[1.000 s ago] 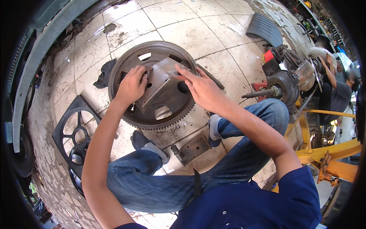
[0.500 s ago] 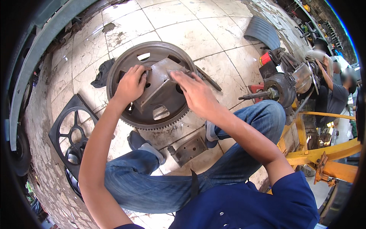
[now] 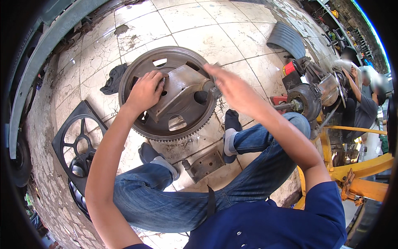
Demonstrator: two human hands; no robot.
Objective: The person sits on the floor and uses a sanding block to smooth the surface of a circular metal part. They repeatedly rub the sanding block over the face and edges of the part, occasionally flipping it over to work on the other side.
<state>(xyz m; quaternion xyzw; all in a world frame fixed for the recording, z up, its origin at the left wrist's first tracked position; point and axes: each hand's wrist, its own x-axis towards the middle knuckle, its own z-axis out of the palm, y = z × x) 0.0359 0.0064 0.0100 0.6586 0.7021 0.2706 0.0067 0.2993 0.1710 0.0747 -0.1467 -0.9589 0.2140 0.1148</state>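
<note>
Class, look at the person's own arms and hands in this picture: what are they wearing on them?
Both forearms are bare. The left hand and right hand wear no gloves; no watch or rings show. A dark blue short sleeve covers the right upper arm.
</note>
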